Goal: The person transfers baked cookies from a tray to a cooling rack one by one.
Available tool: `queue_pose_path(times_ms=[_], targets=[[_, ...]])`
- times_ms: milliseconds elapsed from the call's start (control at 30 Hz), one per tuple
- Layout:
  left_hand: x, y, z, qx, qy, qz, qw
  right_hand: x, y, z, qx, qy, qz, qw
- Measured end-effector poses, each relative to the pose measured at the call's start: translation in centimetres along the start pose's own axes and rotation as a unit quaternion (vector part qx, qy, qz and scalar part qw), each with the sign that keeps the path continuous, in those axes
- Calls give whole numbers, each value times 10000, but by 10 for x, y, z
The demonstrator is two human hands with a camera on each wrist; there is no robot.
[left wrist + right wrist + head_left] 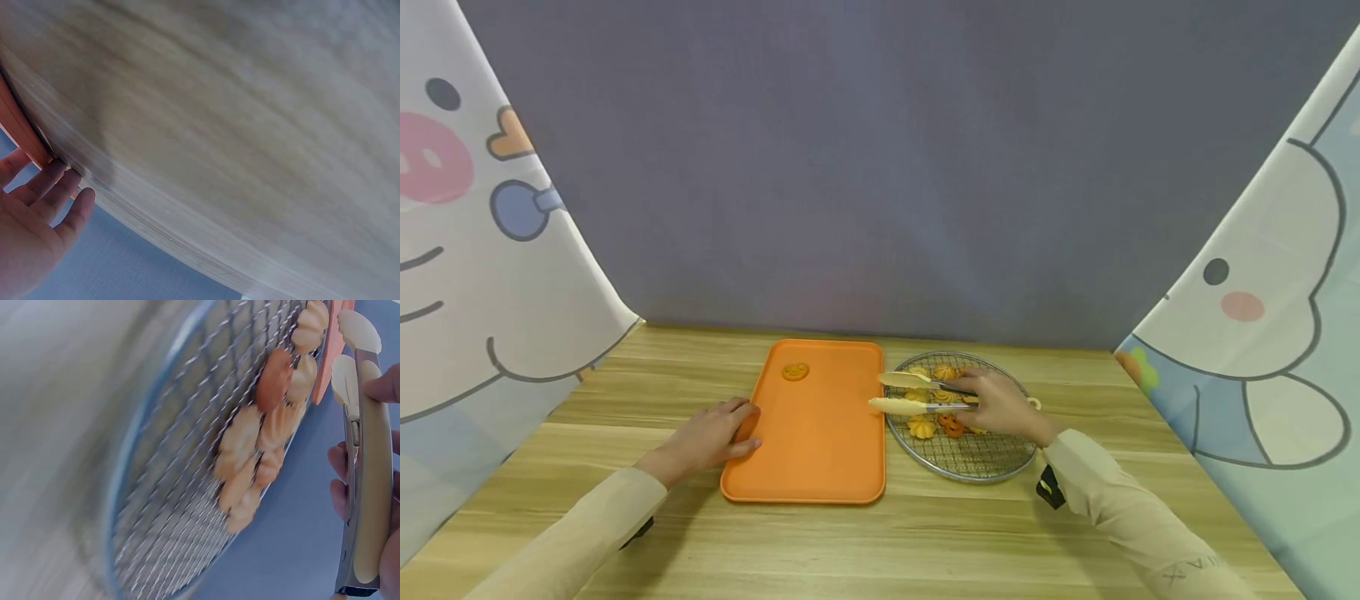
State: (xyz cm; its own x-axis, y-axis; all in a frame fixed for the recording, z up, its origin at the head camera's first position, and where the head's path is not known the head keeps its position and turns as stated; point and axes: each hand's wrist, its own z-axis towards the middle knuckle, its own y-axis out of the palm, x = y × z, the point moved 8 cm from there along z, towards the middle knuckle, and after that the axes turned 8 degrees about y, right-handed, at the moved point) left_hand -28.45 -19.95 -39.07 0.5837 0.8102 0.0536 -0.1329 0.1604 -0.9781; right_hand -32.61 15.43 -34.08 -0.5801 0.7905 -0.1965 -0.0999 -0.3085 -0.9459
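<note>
My right hand [1000, 406] grips a pair of metal tongs [374, 469] with cream tips and cream handle pads. The tongs are spread apart with nothing between their tips, which reach left past the rack's rim toward the tray. Beneath them, a round wire rack [985, 462] bears several cookies [240, 440] in yellow, orange and brownish tones. At the left edge of an orange tray [816, 450], my left hand [703, 437] rests its fingers and thumb on the rim. One round, flat brownish-orange cookie [795, 372] lies near the tray's far left corner.
The tray and rack stand side by side on a wood-grain table [775, 550]. Behind them rises a grey cloth backdrop [865, 183]. Cartoon-printed sheets [1232, 358] flank both sides. A small cream ring [1034, 403] shows at the rack's right rim.
</note>
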Motion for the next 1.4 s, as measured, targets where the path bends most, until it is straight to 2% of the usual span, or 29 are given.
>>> queue_pose_path(times_ms=[367,633,767,900,1400], targets=[[-1,0,0,-89,-48,-13,9999,-24,19,34,-297,3,75,9995],[-1,0,0,36,-18,-3,10000,-39,27,61,-501,-37,226,9985],[0,-1,0,42,-10,-14,10000,-45,30,74,-561,63,373,9977],[0,-2,0,44,-23,-48,10000,-51,32,86,-589,151,304,9977],[1,-3,1,41,-16,-39,10000,-66,48,114,-686,106,90,9975]])
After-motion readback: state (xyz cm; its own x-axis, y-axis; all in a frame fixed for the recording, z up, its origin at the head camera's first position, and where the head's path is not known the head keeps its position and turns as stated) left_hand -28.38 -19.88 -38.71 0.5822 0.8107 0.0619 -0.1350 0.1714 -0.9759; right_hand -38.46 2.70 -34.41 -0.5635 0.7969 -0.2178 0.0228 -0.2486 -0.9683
